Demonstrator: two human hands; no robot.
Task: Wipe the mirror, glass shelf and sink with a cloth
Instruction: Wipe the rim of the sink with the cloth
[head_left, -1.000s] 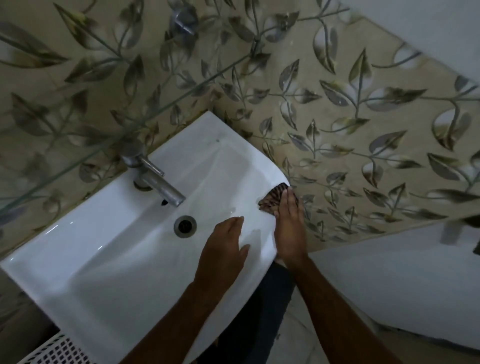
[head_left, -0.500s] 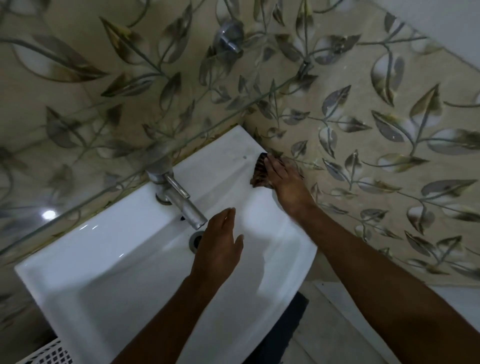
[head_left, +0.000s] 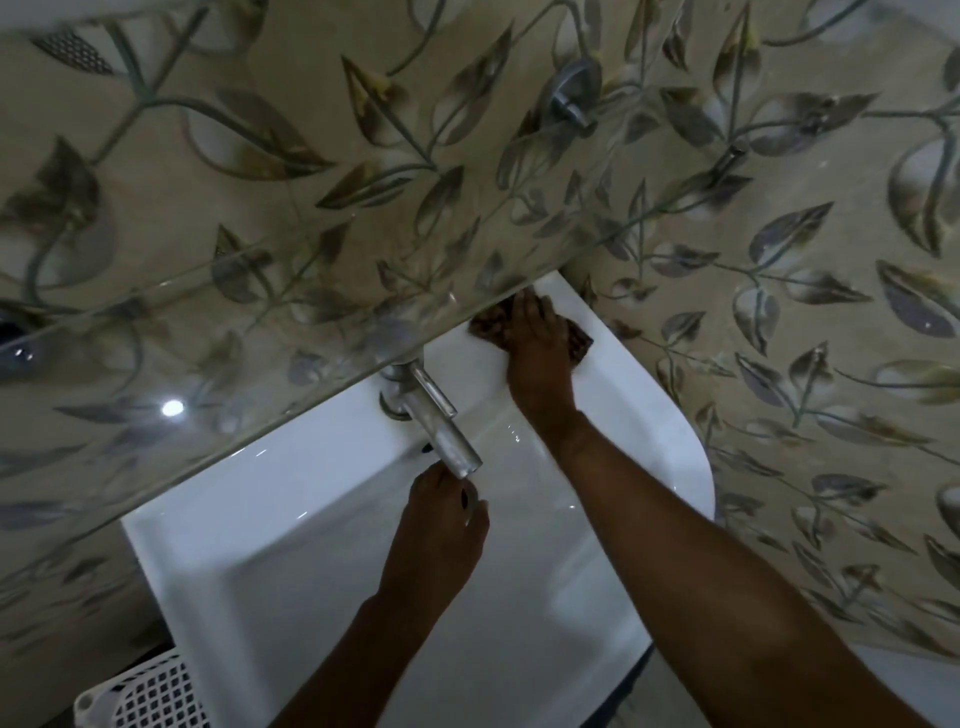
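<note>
At the rear right corner of the sink (head_left: 649, 415), the right hand (head_left: 537, 358) presses the cloth (head_left: 488, 328) with flat fingers (head_left: 525, 312); the ledge runs left toward the tap (head_left: 441, 415), and the left hand (head_left: 436, 535) is loose and empty.

White sink (head_left: 291, 525), dark brown patterned cloth (head_left: 488, 326), beige wall tiles (head_left: 810, 291) with grey leaves.

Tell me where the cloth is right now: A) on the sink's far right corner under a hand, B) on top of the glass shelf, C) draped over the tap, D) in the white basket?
A: the right hand presses the cloth flat on the sink rim, just below the glass shelf edge.
</note>
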